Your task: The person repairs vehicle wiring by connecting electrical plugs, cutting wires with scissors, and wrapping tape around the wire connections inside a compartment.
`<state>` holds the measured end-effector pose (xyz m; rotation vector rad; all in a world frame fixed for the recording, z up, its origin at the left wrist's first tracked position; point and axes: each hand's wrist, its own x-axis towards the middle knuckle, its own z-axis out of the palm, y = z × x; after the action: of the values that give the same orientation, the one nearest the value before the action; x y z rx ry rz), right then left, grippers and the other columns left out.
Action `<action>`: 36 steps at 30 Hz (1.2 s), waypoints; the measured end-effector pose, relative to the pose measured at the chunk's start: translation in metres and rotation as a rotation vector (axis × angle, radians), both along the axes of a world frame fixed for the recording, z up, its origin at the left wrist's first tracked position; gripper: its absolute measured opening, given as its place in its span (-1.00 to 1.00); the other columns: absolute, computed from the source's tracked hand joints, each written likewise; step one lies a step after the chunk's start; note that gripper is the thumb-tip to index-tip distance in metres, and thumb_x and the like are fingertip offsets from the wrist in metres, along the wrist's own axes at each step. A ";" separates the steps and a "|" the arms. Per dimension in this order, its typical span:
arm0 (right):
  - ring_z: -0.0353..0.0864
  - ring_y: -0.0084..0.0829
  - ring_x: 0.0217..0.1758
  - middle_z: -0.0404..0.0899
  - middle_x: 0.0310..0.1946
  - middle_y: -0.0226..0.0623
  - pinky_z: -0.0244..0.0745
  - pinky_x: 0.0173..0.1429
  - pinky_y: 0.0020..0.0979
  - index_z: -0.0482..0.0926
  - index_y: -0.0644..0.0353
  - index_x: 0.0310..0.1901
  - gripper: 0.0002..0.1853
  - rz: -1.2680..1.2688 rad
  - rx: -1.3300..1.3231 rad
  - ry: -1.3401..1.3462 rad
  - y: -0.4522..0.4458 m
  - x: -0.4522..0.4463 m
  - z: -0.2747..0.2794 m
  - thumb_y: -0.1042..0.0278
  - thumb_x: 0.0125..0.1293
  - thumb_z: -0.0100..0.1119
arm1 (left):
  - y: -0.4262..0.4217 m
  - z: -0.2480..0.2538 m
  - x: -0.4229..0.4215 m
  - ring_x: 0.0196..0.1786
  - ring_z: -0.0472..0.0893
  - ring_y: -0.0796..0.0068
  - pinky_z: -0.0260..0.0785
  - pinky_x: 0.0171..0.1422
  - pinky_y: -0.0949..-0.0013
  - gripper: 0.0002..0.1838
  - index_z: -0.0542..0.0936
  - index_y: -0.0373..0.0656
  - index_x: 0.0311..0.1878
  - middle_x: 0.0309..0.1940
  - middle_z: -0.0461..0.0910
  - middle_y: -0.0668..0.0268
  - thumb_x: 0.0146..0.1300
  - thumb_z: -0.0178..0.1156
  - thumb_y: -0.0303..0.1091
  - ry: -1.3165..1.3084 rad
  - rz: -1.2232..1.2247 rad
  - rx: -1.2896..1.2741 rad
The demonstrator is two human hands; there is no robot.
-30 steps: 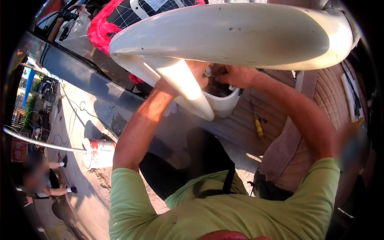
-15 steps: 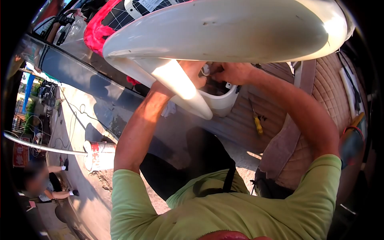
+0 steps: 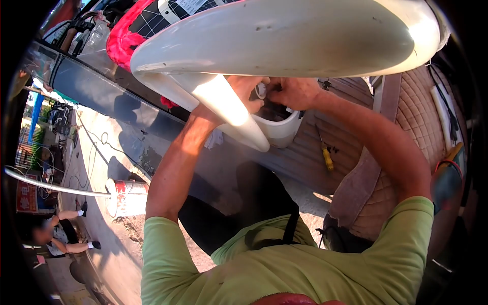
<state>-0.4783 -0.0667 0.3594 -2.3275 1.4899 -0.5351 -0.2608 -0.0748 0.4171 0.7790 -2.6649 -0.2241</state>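
Note:
A large white curved plastic shell [image 3: 284,43] spans the top of the view, and a white strut-like part [image 3: 229,107] slants down from it. Below it is a white housing [image 3: 284,133] with a dark opening. My left hand [image 3: 246,89] reaches in behind the slanting part, its fingers curled round a small white round piece [image 3: 261,91]. Close on the other side, my right hand [image 3: 300,93] is closed in a pinch over the opening. What its fingertips grip is hidden. Part of my left hand is covered by the white parts.
A screwdriver with a yellow handle [image 3: 327,158] lies on the brown ribbed surface [image 3: 310,137], beside small dark bits. A quilted cover [image 3: 412,112] is at right. To the left stand a paint bucket [image 3: 127,198] and a pale pole [image 3: 56,188]. A person [image 3: 63,236] sits at far left.
The small white round piece shows more plainly between my hands, and my left fingers have shifted around it. My right hand has turned slightly. The seated person's arms and upper body have moved.

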 end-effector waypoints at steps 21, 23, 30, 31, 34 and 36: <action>0.75 -0.11 -0.13 0.77 -0.30 -0.19 0.62 -0.02 -0.16 0.77 -0.10 -0.15 -0.74 -0.039 0.046 -0.005 0.007 0.003 0.010 0.02 0.22 0.29 | 0.008 -0.046 0.018 0.09 0.56 0.54 0.46 0.26 0.40 -0.47 0.55 -0.25 0.25 0.11 0.61 0.31 0.16 0.36 -0.60 0.528 0.131 0.515; 0.76 -0.11 -0.14 0.76 -0.30 -0.19 0.62 -0.03 -0.16 0.77 -0.09 -0.16 -0.74 -0.048 0.045 0.000 0.008 0.003 0.012 0.01 0.22 0.29 | 0.011 -0.047 0.018 0.10 0.55 0.54 0.46 0.27 0.39 -0.47 0.53 -0.27 0.25 0.12 0.60 0.29 0.18 0.34 -0.62 0.604 0.130 0.612; 0.76 -0.12 -0.13 0.77 -0.30 -0.20 0.62 -0.02 -0.16 0.77 -0.10 -0.16 -0.74 -0.122 0.038 0.004 0.012 0.006 0.017 0.02 0.20 0.28 | 0.008 -0.048 0.017 0.09 0.53 0.57 0.44 0.30 0.40 -0.47 0.51 -0.26 0.24 0.20 0.58 0.27 0.17 0.35 -0.63 0.789 0.057 0.788; 0.76 -0.12 -0.13 0.77 -0.29 -0.20 0.62 -0.02 -0.17 0.77 -0.11 -0.15 -0.74 -0.126 0.040 0.010 0.013 0.006 0.018 0.02 0.20 0.28 | 0.008 -0.048 0.018 0.10 0.53 0.56 0.43 0.31 0.40 -0.47 0.51 -0.25 0.24 0.22 0.57 0.27 0.17 0.35 -0.63 0.786 0.059 0.805; 0.76 -0.14 -0.09 0.77 -0.26 -0.21 0.62 0.01 -0.18 0.76 -0.11 -0.14 -0.74 -0.139 0.058 0.025 0.014 0.006 0.022 0.04 0.20 0.26 | 0.015 -0.044 0.022 0.10 0.49 0.57 0.38 0.33 0.40 -0.49 0.53 -0.25 0.21 0.20 0.56 0.29 0.16 0.35 -0.62 0.672 -0.022 0.775; 0.76 -0.15 -0.07 0.78 -0.24 -0.23 0.62 0.03 -0.18 0.77 -0.13 -0.12 -0.73 -0.120 0.084 -0.002 0.012 0.005 0.020 0.05 0.21 0.25 | 0.014 -0.047 0.024 0.10 0.47 0.58 0.35 0.33 0.40 -0.50 0.54 -0.25 0.20 0.17 0.55 0.31 0.15 0.36 -0.62 0.572 -0.043 0.652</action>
<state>-0.4734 -0.0545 0.3798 -2.1840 1.6268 -0.4955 -0.2368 -0.0610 0.3704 0.6904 -2.0527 -1.1728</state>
